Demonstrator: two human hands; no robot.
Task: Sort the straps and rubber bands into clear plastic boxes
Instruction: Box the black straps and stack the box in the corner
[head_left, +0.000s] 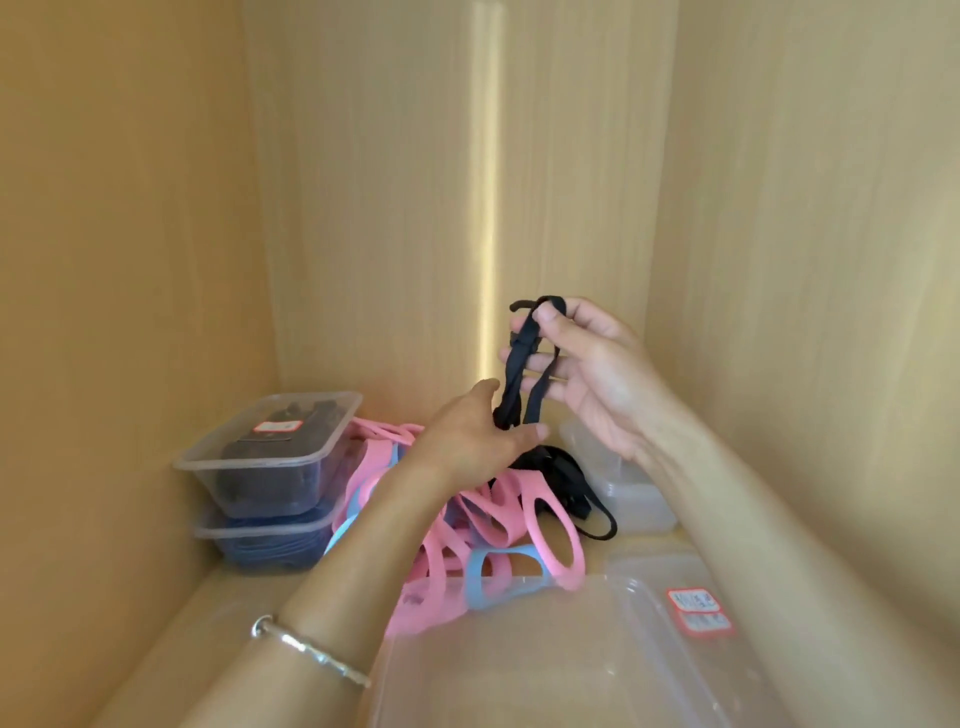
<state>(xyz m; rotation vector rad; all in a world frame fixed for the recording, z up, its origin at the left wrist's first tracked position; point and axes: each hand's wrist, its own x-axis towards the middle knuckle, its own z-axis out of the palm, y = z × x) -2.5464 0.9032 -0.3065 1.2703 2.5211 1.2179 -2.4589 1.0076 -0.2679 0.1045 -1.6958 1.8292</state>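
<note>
Pinching the top loop of a thin black elastic strap (513, 374) between thumb and forefinger of the right grip (597, 374), clamping on it, with the other fingers spreading loosely behind the hanging lengths. Holding it up in the air above the pile, in front of the pale wooden back wall (415, 208). Hovering just below with the left grip (467, 441), thumb and fingers lying nearly straight and apart, touching the strap's bunched lower end; pinching or merely touching, impossible to tell from this angle. Wearing a thin silver bangle (311, 649) on the left wrist.

Lying heaped on the pale wooden shelf (171, 623) below both grips: a pile of pink and light blue flat rubber bands (498, 525), with a tangle of more black straps (566, 478) resting against its right edge.

Standing at the left, one on top of the other: the upper clear box (249, 464), holding dark straps under a lid bearing a red-bordered label (278, 426), and the lower clear box (260, 532), holding dark blue bands or straps, too blurred for telling which. Touching the pink bands along the right side of both.

Sitting at the back right, just behind the black tangle: a small lidded frosted plastic box (628, 488), hiding its contents.

Filling the near foreground: a large clear plastic box (545, 665), showing pink and blue bands through its far wall, with two more red-bordered labels (698, 610) just to its right.
</note>
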